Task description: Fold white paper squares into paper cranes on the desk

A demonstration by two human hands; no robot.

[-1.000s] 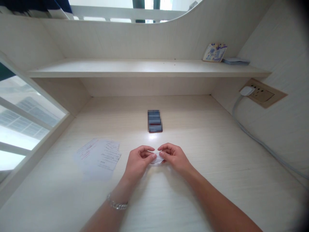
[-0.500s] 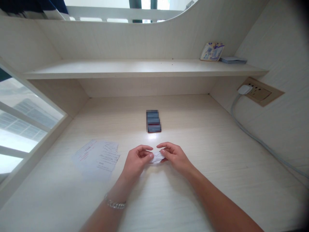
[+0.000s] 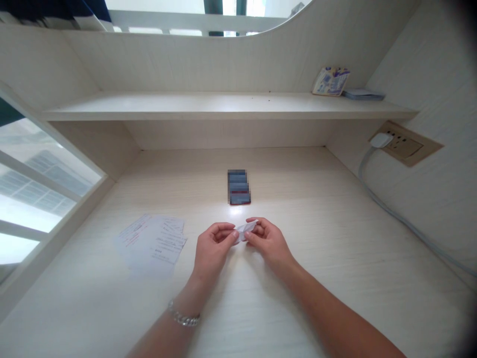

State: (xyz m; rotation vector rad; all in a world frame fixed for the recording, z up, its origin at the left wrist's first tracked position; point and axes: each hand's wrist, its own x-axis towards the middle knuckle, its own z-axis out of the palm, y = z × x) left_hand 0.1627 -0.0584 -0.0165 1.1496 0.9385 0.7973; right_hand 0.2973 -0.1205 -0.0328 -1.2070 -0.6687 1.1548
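A small folded piece of white paper (image 3: 246, 229) is held just above the desk, between both hands. My left hand (image 3: 215, 244) pinches its left end between thumb and fingers. On the other side, my right hand (image 3: 269, 239) grips the paper with the thumb in front and fingers behind, hiding part of it. One flap of the paper sticks up toward the right fingertips. Beyond the hands lies a dark, blurred-out rectangular object (image 3: 239, 187) with a reddish edge, perhaps a phone. Left of my hands, sheets of paper (image 3: 154, 243) with handwriting lie overlapping on the desk.
A shelf (image 3: 223, 115) spans the back of the pale desk (image 3: 335, 238). On it stand a patterned packet (image 3: 331, 81) and a flat stack (image 3: 363, 94). At right, a white plug with a grey cable (image 3: 395, 217) sits in the wall socket (image 3: 413, 145).
The right hand's fingers have closed in behind the paper, and the paper's right side is now tilted upward. Both hands remain in nearly the same place. The view has shifted slightly.
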